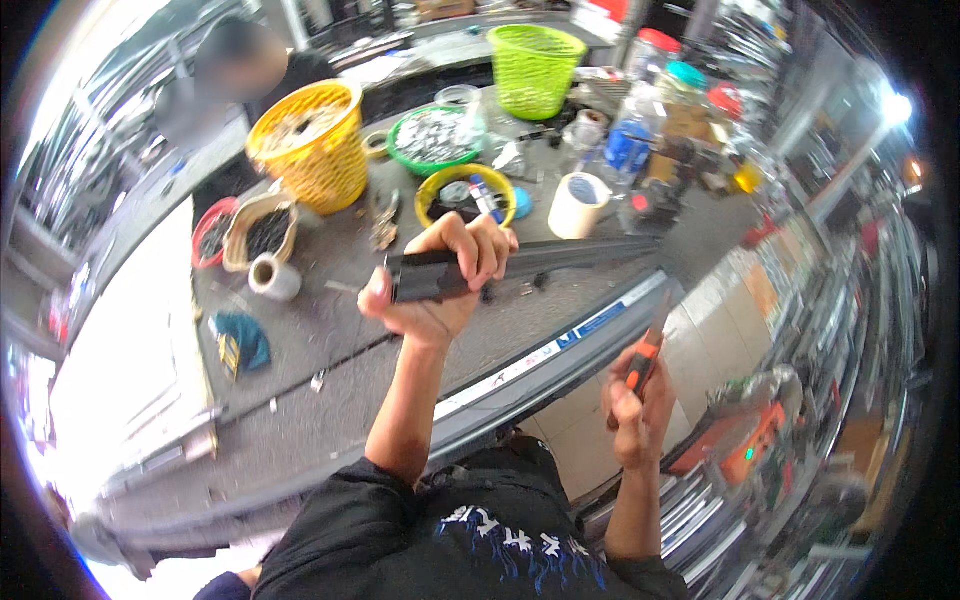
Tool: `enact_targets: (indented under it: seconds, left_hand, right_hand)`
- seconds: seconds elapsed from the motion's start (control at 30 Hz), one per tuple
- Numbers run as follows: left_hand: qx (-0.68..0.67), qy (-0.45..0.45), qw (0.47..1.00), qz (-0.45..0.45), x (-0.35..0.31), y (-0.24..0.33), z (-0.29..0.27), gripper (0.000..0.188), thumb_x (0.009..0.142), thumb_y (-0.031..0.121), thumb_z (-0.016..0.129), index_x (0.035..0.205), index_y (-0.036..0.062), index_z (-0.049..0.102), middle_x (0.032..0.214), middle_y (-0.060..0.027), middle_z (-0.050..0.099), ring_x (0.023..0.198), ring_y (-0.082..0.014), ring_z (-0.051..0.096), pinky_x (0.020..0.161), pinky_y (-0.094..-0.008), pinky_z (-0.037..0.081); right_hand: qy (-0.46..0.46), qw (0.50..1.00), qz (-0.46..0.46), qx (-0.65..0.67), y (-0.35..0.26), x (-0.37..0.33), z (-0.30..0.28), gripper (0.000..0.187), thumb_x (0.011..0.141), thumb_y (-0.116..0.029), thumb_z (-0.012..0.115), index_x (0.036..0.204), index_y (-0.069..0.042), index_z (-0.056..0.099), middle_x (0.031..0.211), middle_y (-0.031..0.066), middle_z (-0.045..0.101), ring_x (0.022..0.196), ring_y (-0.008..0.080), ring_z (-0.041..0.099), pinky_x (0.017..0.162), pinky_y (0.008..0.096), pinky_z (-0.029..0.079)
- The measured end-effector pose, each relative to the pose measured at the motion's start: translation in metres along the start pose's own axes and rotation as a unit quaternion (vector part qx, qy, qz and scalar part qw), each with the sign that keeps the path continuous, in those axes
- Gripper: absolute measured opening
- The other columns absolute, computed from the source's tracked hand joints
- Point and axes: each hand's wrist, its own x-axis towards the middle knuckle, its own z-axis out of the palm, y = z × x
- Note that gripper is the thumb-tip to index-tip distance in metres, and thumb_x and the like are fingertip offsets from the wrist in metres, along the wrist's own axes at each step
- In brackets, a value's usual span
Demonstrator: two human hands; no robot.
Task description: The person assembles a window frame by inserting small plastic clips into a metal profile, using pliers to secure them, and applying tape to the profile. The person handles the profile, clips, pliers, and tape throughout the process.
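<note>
Our right hand (638, 405) closes its fingers around an orange-handled tool (641, 366); our left hand (440, 280) grips tight a long dark bar (560, 256)

Grey cluttered workbench (300, 330), tiled floor (740, 300) to its right, bright daylight at the left rim.

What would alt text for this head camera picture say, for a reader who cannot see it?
A person's left hand grips a long dark bar over a grey workbench, while the right hand holds an orange-handled tool. Yellow and green baskets stand behind.
</note>
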Motion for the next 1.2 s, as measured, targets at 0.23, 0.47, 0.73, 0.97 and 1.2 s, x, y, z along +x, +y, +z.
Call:
enact_targets:
  seconds: [0.23,0.47,0.73,0.97,1.2]
  left_hand:
    - [-0.02,0.102,0.995,-0.004,-0.037,0.005,-0.042,0.066,0.085,0.077,0.047,0.073,0.0124,0.05,0.068,-0.003,0.048,0.085,-0.0254,0.052,0.105,-0.0477,0.041]
    - [-0.094,0.144,0.985,0.025,-0.096,-0.001,-0.058,0.062,0.089,0.071,0.049,0.078,0.0103,0.06,0.108,-0.0127,0.063,0.134,-0.0382,0.052,0.117,-0.0576,0.038]
    - [0.08,0.401,0.848,-0.339,-0.176,0.068,-0.07,0.09,0.101,0.084,0.026,0.115,0.0068,0.069,0.116,-0.0143,0.072,0.098,-0.0245,0.075,0.07,-0.0273,0.054]
    - [0.402,0.445,0.691,-0.404,-0.259,0.189,-0.085,0.028,0.107,0.03,0.07,0.097,0.0043,0.073,0.07,0.0102,0.048,0.058,-0.0004,0.037,0.05,-0.0215,0.027]
    - [0.621,0.419,0.505,-0.429,-0.26,0.241,-0.096,0.024,0.098,0.022,0.079,0.09,0.0001,0.075,0.08,0.0008,0.069,0.078,-0.0095,0.06,0.071,-0.0289,0.048]
  right_hand:
    - [-0.081,0.968,-0.172,-0.162,0.052,0.124,0.023,0.027,0.085,-0.012,0.078,0.106,-0.003,0.063,0.083,0.0068,0.059,0.07,0.0153,0.055,0.065,0.0326,0.046]
    - [-0.317,0.875,-0.257,-0.26,0.071,0.181,0.055,0.044,0.076,-0.01,0.086,0.111,-0.003,0.061,0.12,0.019,0.074,0.105,0.0384,0.074,0.091,0.0457,0.058]
    - [-0.415,0.819,-0.264,-0.295,0.098,0.196,0.08,0.042,0.075,-0.013,0.089,0.107,-0.007,0.063,0.093,0.0155,0.074,0.088,0.0378,0.075,0.076,0.0443,0.057]
    - [-0.505,0.757,-0.267,-0.317,0.141,0.201,0.097,0.041,0.079,-0.018,0.086,0.109,-0.008,0.062,0.098,0.0143,0.072,0.089,0.0382,0.074,0.075,0.0463,0.058]
    - [-0.536,0.706,-0.302,-0.351,0.172,0.206,0.11,0.046,0.079,-0.024,0.087,0.111,-0.008,0.057,0.101,0.0124,0.069,0.085,0.0406,0.073,0.072,0.0499,0.058]
